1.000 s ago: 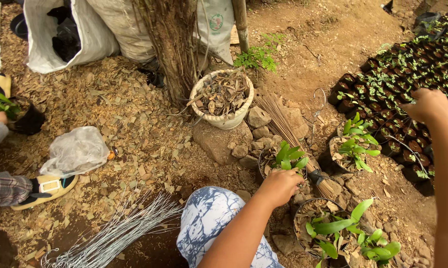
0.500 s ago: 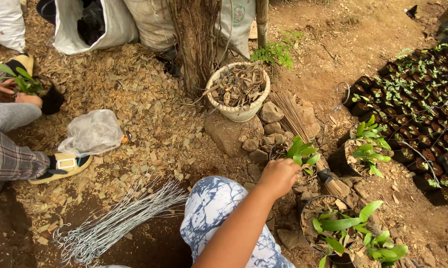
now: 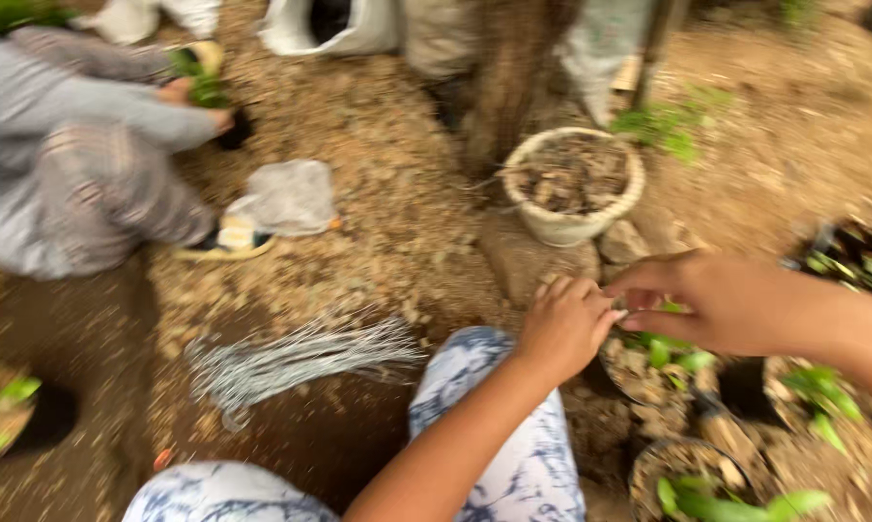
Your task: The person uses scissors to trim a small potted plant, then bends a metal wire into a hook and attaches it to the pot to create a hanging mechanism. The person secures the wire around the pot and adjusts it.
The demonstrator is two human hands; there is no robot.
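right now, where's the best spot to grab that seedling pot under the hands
Probably by the rim of the seedling pot, from above on the near side. It stands upright and full of soil, with leaves in the middle, so the edge is the free part. The left hand and right hand hover right over it. The picture is blurred.

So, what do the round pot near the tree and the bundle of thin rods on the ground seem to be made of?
The round pot looks like pale, matt plastic or cement: its thick cream rim is dull, but blur leaves this open. The thin rods look like metal wire: grey, slender, faintly shiny, lying loosely together on the soil.
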